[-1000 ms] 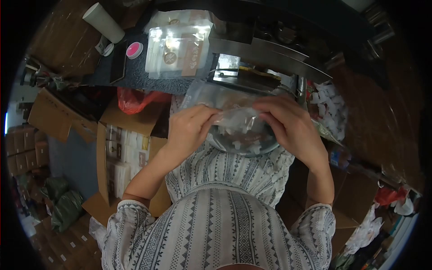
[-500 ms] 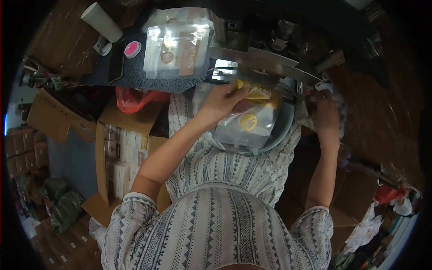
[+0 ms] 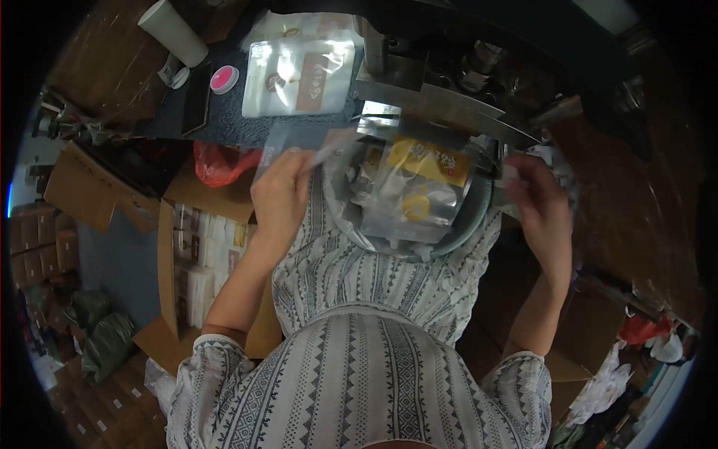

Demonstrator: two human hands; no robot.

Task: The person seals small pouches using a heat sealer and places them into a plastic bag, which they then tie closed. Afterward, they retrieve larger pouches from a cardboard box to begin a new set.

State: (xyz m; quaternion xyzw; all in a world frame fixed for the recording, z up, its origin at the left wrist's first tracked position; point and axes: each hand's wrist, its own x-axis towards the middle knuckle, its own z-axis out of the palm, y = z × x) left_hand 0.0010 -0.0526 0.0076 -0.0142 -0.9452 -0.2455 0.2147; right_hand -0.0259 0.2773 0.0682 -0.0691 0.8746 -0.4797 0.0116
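My left hand is raised at the left of a round metal bowl on my lap and pinches a clear empty pouch by its lower edge. The bowl holds several filled clear pouches, the top one with a yellow label. To the right of the bowl, my right hand has its fingers closed on a small white sachet. Behind that hand, a pile of white sachets is partly hidden.
A stack of clear labelled pouches lies on a dark mat, with a pink lid and a white cup to its left. A metal sealing machine stands behind the bowl. An open cardboard box of packets and a red bag sit at the left.
My left hand has let go of the yellow-labelled pouch in the bowl and moved left, now holding a clear empty pouch. My right hand has come back from the sachet pile.
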